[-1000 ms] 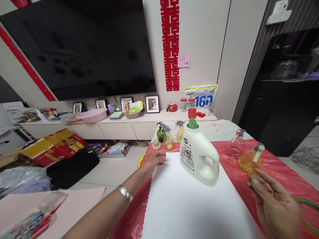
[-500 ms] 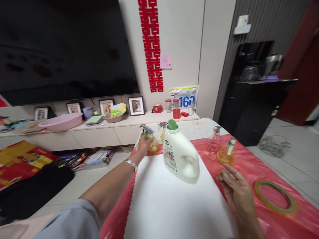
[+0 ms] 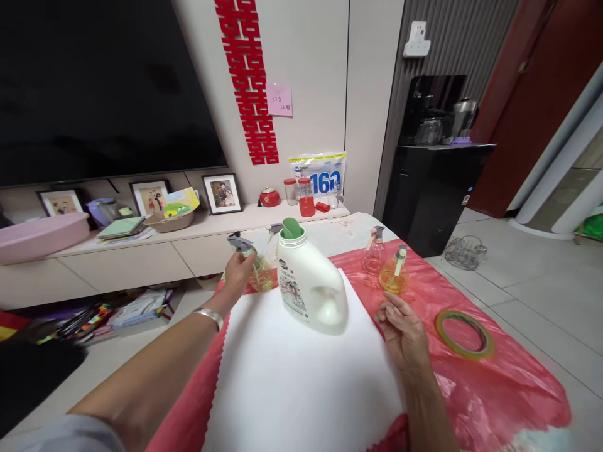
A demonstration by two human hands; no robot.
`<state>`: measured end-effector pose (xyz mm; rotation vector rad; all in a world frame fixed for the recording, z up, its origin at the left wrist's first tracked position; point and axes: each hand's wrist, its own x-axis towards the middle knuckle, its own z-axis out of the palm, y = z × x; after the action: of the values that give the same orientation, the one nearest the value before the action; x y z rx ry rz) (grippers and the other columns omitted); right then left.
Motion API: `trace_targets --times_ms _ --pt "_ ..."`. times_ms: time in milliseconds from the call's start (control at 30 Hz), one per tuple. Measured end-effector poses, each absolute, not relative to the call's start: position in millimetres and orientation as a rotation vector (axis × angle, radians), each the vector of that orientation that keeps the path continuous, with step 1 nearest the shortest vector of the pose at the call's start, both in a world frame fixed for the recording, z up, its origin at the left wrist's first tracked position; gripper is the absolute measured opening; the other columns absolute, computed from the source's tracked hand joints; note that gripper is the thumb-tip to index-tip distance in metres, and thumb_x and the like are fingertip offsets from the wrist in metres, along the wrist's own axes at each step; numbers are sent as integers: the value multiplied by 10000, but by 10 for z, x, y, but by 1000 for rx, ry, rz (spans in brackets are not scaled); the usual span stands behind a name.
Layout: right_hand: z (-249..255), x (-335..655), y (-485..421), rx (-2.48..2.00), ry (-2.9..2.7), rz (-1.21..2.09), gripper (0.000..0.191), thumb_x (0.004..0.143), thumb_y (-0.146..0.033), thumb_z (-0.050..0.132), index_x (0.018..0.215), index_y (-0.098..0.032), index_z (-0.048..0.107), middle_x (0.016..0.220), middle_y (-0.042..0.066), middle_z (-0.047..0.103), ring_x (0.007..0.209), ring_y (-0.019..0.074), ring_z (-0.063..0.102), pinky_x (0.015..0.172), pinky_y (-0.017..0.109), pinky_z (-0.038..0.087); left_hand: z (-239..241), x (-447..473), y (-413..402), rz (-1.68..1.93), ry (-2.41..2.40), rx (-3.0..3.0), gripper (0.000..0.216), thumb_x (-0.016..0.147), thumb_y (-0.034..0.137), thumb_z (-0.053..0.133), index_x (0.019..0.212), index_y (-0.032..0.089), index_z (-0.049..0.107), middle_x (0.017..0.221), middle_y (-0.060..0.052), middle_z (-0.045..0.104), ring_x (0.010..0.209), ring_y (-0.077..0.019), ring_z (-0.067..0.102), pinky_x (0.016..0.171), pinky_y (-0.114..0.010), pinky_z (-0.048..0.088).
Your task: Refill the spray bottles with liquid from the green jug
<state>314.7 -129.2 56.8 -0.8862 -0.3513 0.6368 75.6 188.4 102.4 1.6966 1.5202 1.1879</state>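
My left hand (image 3: 239, 271) is closed round the neck of a clear spray bottle (image 3: 262, 276) with a grey trigger head and yellowish liquid low inside. The bottle stands at the table's left side. My right hand (image 3: 402, 329) rests over the right side with nothing in it, its fingers loosely bent and apart. Just beyond its fingertips stands a spray bottle with orange liquid (image 3: 392, 280). A pinkish clear spray bottle (image 3: 373, 258) is behind that one. Between my hands a white jug (image 3: 313, 282) with a green piece in its mouth stands on a white sheet (image 3: 301, 389).
A roll of tape (image 3: 464, 334) lies on the red plastic cover (image 3: 509, 376) at the right. Another spray bottle is partly hidden behind the jug. A low cabinet (image 3: 136, 257) along the wall carries photo frames, jars, a basket and a pink basin (image 3: 44, 235).
The view has turned to the right, so everything sits further left in the picture. My left hand stays on the spray bottle's neck. My right hand remains near the orange one.
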Motion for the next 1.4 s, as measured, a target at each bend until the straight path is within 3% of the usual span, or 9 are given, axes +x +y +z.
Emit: trace_targets --times_ms 167,233,367,533,700,867,967,1100,1400 --pt "565 3206 -1316 -844 -374 614 419 625 -337 862 1001 -210 726 808 11 636 643 92 539 633 273 498 1198 408 1519 1251 1471 1630 293 743 484 611 684 217 506 593 51 464 603 -147 458 600 -291 360" --pt "585 3212 -1323 -824 -390 604 384 637 -359 856 969 -221 721 796 6 631 636 88 537 626 264 490 1256 222 1270 1248 1377 1631 315 760 508 623 705 212 528 614 43 513 646 -159 530 645 -291 421" --pt "693 3058 -1312 -818 -479 636 302 666 -409 847 853 -220 705 738 -5 625 617 82 545 629 247 481 1257 -43 635 1117 961 1524 416 791 559 692 1000 203 636 939 -36 720 971 -227 669 909 -343 500" --pt "848 2466 -1225 -921 -737 793 272 730 -421 821 826 -198 700 702 15 651 658 111 590 654 239 472 995 -50 -84 1063 892 1573 457 831 563 674 1120 210 647 1185 -115 708 1129 -281 649 937 -374 516" --pt "907 1837 -1120 -995 -1033 918 142 789 -291 760 895 -203 724 886 35 686 863 158 630 812 284 478 697 104 -419 1056 963 1663 356 863 490 637 1092 218 621 1113 -81 709 1050 -250 657 911 -359 510" --pt "798 1591 -1053 -1074 -1130 816 272 782 -251 689 1053 -238 693 1099 36 649 1090 198 597 942 320 458 653 255 -523 1039 962 1689 391 766 348 683 1114 220 560 1054 -45 704 980 -241 668 863 -358 532" --pt "688 1570 -999 -1089 -1097 809 317 783 -249 679 1099 -234 666 1130 46 637 1109 213 595 969 346 467 681 343 -570 977 1017 1653 436 704 326 694 1093 212 535 1003 -43 704 885 -234 680 793 -357 546" --pt "597 1561 -955 -1078 -1061 757 332 775 -261 704 1103 -232 660 1146 59 627 1125 229 599 955 351 496 680 440 -646 979 1137 1691 471 649 292 703 1081 207 536 1044 -77 696 963 -270 684 849 -403 547" --pt "531 1558 -951 -1147 -945 686 319 767 -333 778 1051 -243 666 1116 52 594 1071 226 568 913 340 478 598 528 -651 1059 1139 1958 437 675 286 714 1080 234 559 1030 -100 684 958 -294 681 851 -469 567"
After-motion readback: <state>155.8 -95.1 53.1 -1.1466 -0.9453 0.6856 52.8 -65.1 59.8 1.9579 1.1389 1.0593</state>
